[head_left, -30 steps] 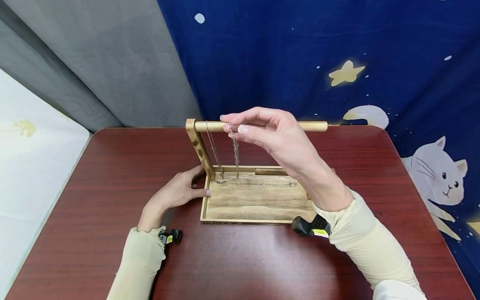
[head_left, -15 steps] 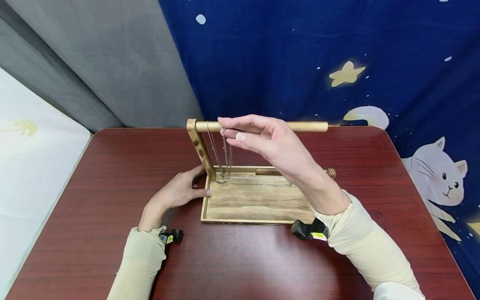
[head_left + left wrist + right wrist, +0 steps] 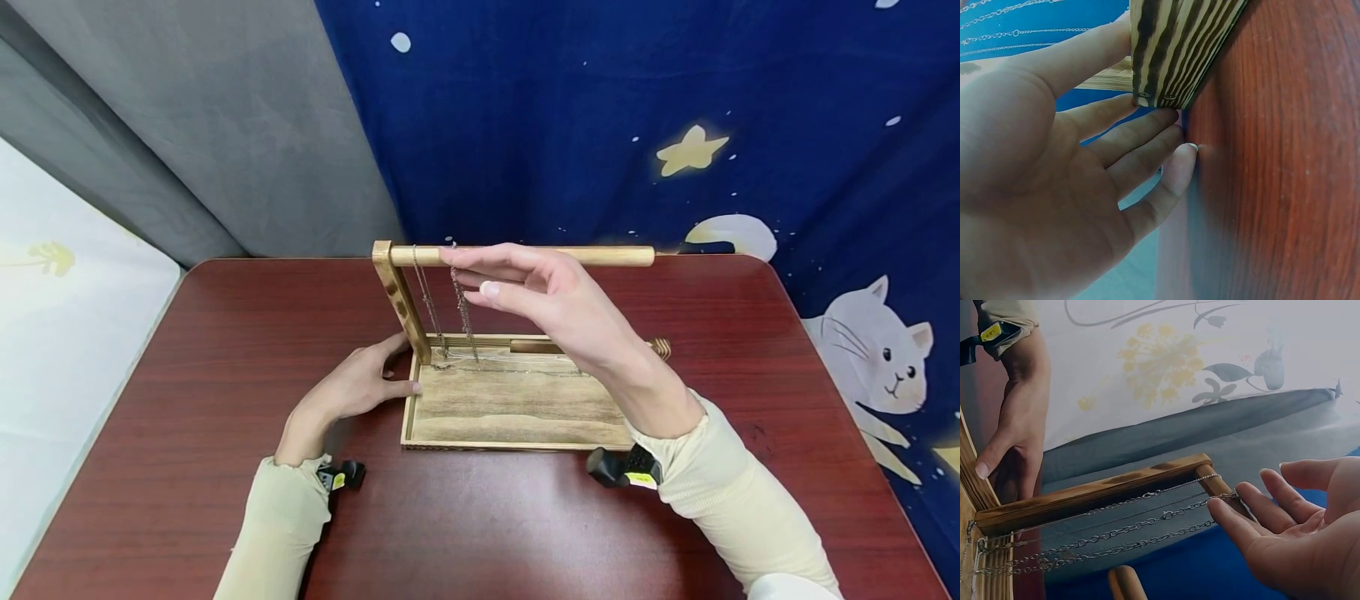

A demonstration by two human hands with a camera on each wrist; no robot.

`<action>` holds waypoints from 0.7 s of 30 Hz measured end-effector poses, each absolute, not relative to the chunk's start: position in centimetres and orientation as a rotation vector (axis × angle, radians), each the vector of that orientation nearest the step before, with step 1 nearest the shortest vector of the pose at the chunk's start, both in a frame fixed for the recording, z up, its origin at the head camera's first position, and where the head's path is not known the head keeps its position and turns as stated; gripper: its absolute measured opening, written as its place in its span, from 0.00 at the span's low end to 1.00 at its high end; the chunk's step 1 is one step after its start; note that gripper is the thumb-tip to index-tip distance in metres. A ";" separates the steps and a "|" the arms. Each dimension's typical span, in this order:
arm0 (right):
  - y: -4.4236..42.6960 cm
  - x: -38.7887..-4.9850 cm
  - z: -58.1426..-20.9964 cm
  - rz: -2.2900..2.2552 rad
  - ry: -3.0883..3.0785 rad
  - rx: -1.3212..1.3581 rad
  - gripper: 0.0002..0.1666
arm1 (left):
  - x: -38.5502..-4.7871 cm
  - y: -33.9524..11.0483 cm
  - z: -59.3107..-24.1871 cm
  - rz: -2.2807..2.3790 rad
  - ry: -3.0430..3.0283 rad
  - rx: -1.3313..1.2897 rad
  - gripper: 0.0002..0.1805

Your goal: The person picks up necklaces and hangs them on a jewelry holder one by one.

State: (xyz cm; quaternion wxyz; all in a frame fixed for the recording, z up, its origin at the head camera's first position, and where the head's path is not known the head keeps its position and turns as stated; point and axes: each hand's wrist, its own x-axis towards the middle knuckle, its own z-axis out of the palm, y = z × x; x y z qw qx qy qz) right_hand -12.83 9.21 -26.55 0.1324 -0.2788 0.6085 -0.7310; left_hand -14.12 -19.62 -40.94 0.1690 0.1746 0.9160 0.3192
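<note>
A wooden jewelry stand (image 3: 396, 292) has an upright at its left, a round rod (image 3: 600, 256) on top and a shallow tray (image 3: 517, 408) below. My left hand (image 3: 352, 383) holds the stand's left end, thumb over the tray rim and fingers round the back corner; the left wrist view shows this hand (image 3: 1066, 150) against the striped wood. A chain necklace (image 3: 463, 312) hangs from the rod. My right hand (image 3: 555, 296) is beside it, fingers extended, fingertips at the rod and chain. Another necklace (image 3: 426, 296) hangs nearer the upright. In the right wrist view, the index fingertip touches the chain (image 3: 1166, 515).
Thin chain (image 3: 525, 372) lies along the back of the tray. The stand rests on a reddish-brown table (image 3: 225, 350). A blue curtain (image 3: 525, 125) and a grey curtain (image 3: 187, 108) hang behind the table's far edge.
My right hand moved left with the chain, then lowered slightly beside the rod. The chain, earlier pinched in its fingers, now hangs over the rod. My left hand stayed in place.
</note>
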 end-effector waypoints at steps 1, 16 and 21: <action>9.3 -12.8 -26.6 -2.124 1.768 -0.817 0.22 | -14.1 -19.6 -40.9 0.905 2.606 0.495 0.47; 10.4 -12.7 -27.3 -2.180 1.733 -0.773 0.21 | -14.2 -19.6 -41.0 0.907 2.616 0.515 0.46; 10.9 -12.7 -27.6 -2.168 1.766 -0.773 0.19 | -14.1 -19.7 -41.0 0.912 2.611 0.508 0.46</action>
